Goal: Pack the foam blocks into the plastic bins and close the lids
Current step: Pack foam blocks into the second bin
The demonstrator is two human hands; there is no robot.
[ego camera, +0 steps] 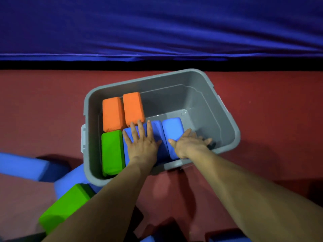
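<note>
A grey plastic bin (206, 95) stands open on the red floor. Inside it, two orange foam blocks (111, 114) stand side by side at the far left, with a green block (111, 151) in front of them. Beside the green one stand blue blocks (172, 130) in a row. My left hand (141, 142) lies flat with spread fingers on the left blue blocks. My right hand (189, 143) presses against the right side of the rightmost blue block, fingers straight and reaching down into the bin. The bin's right half holds nothing.
Loose blocks lie on the floor at the lower left: a green block (64, 205) and blue blocks (22, 165). More blue pieces (227, 237) peek in at the bottom edge. A blue fabric wall (157, 28) stands behind the bin. No lid is in view.
</note>
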